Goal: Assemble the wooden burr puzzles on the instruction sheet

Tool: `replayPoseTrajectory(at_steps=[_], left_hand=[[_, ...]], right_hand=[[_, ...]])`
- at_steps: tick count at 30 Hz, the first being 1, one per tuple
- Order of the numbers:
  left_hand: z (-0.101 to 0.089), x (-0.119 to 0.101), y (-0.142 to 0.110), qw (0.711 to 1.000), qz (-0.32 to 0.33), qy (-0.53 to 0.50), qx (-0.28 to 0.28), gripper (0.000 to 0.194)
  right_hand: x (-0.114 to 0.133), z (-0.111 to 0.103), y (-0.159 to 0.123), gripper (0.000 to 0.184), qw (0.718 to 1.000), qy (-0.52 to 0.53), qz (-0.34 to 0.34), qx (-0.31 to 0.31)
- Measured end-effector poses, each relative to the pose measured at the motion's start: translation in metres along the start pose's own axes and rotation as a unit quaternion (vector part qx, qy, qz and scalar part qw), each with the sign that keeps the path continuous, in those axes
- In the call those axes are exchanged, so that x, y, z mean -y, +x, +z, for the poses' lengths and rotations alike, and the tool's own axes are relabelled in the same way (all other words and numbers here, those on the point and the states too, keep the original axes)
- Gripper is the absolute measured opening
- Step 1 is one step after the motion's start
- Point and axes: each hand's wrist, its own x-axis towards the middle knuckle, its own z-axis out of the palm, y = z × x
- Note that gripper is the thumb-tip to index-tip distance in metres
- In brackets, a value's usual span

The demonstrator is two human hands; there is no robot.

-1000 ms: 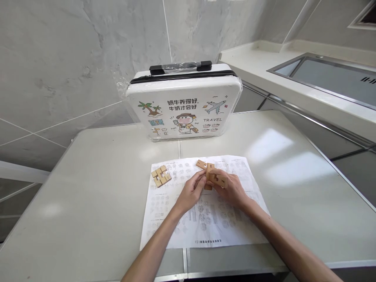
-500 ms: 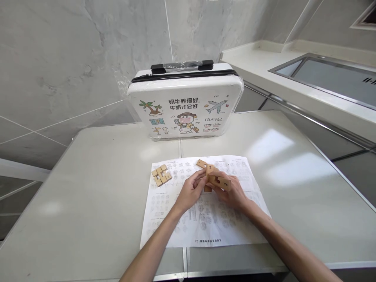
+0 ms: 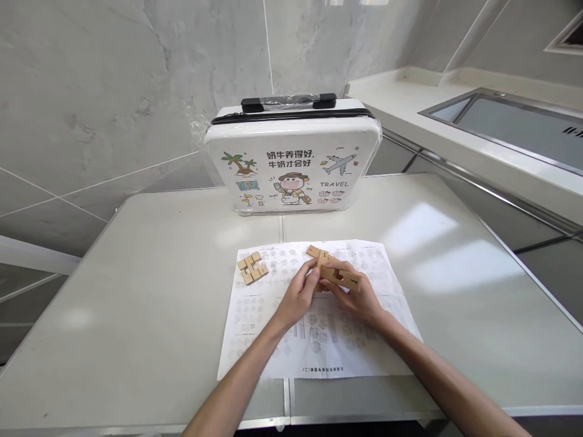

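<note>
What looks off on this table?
The paper: its heading sits at the near edge, apparently upside down to whoever holds the wooden blocks. Nothing looks spilled or damaged.

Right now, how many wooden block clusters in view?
2: flat cluster on the sheet, at its far-left corner; held cluster between left hand and right hand. The hands partly hide the latter.

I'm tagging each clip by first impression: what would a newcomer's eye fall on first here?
Most likely the white suitcase with its colourful cartoon print, standing at the back of the table. Nearer, the left hand and right hand hold numbered wooden pieces over a printed sheet. A small cluster of wooden blocks lies on that sheet, left of the hands.
</note>
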Motion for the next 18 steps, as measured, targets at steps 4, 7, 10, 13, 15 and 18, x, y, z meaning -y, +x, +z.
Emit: replayPoseTrajectory(at_steps=[4,7,10,13,15,18], left_hand=[[0.000,-0.002,0.001,1.000,-0.011,-0.004,-0.022,0.058],[0.002,-0.001,-0.001,1.000,-0.008,0.022,-0.014,0.061],[0.006,0.002,-0.003,0.998,0.011,0.067,-0.015,0.063],[0.009,0.006,-0.003,0.992,0.073,0.102,-0.031,0.061],[0.009,0.008,-0.002,0.985,0.114,0.123,-0.042,0.058],[0.009,0.007,-0.002,0.978,0.135,0.152,-0.045,0.056]], right_hand=[[0.005,0.000,0.004,0.032,0.997,0.074,0.017,0.012],[0.011,-0.002,0.006,0.031,0.996,0.081,0.021,0.005],[0.014,-0.001,0.006,0.029,0.998,0.063,0.018,-0.001],[0.012,0.002,0.003,0.028,0.998,0.053,0.014,-0.003],[0.011,0.005,0.000,0.027,0.999,0.052,0.013,-0.009],[0.010,0.008,-0.001,0.024,0.999,0.048,0.014,-0.018]])
